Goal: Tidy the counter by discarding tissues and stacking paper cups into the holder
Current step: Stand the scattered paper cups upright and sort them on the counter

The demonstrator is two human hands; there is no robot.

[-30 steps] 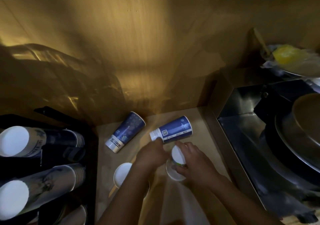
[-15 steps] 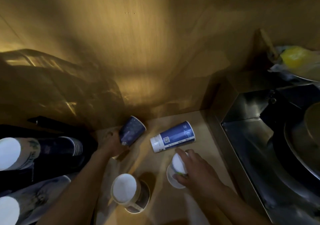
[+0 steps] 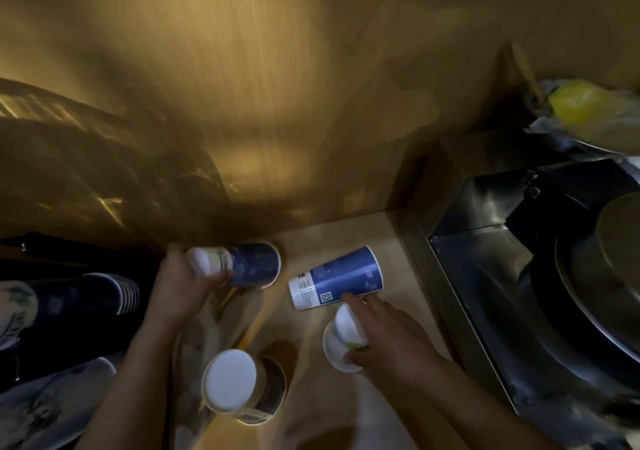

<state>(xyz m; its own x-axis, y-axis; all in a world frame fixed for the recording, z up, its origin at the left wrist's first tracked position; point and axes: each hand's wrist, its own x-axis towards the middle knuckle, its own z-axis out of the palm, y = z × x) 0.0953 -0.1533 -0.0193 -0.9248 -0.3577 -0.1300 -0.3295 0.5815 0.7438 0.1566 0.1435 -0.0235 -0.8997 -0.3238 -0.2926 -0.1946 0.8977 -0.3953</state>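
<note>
My left hand (image 3: 183, 287) grips a dark blue paper cup (image 3: 249, 264) near its white base, holding it on its side just above the wooden counter (image 3: 349, 235), mouth to the right. My right hand (image 3: 391, 342) holds a small upside-down white cup (image 3: 343, 337) standing on the counter, and its forefinger touches a lighter blue cup (image 3: 339, 278) lying on its side. An upside-down cup (image 3: 239, 385) with a white base stands near the front. At the left, a black cup holder (image 3: 69, 338) carries stacks of blue cups (image 3: 100, 297).
A wooden wall (image 3: 277, 103) rises right behind the counter. To the right is a recessed steel sink (image 3: 485, 259) with dark round pans (image 3: 609, 276) in it, and a crumpled bag with something yellow (image 3: 588, 110) at the far right.
My left hand has lifted the dark blue cup off the counter and turned it level, base toward me. My right forefinger has stretched out to the lying lighter blue cup.
</note>
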